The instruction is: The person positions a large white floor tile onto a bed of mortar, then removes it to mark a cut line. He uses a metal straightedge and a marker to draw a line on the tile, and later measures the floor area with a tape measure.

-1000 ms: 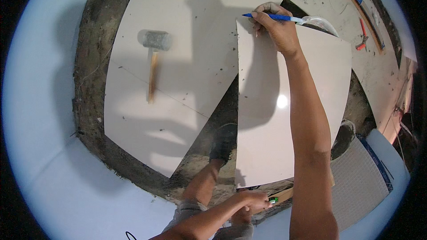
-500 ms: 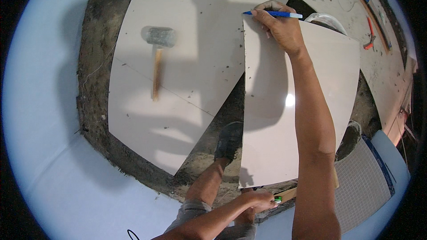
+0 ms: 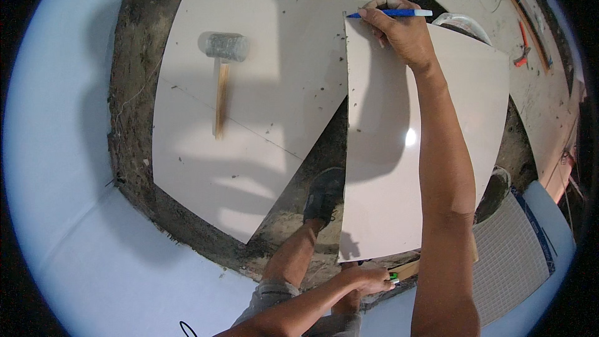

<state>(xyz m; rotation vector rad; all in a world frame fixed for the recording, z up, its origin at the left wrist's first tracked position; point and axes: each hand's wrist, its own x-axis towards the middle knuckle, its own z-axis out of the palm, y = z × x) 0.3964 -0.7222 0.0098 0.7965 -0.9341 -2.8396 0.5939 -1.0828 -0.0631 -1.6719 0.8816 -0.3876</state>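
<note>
A blue pen with a pale end is pinched in my right hand, its tip at the far left corner of a loose cream tile. That hand is over the tile's far edge, and my forearm crosses above the glossy surface. Down by the tile's near edge, my left hand is closed round a small green and silver object; most of it is hidden in the fist, so its kind cannot be made out. The loose tile partly overlaps the laid tiles on the left.
A rubber mallet lies on the laid cream tiles. A white bucket stands beyond the loose tile, with red-handled pliers farther right. A gridded tile back is at lower right. Rough mortar runs along the blue-lit wall.
The view has shifted slightly, so the loose tile and right arm appear a little farther right. The pen tip stays near the same corner; both grips are unchanged.
</note>
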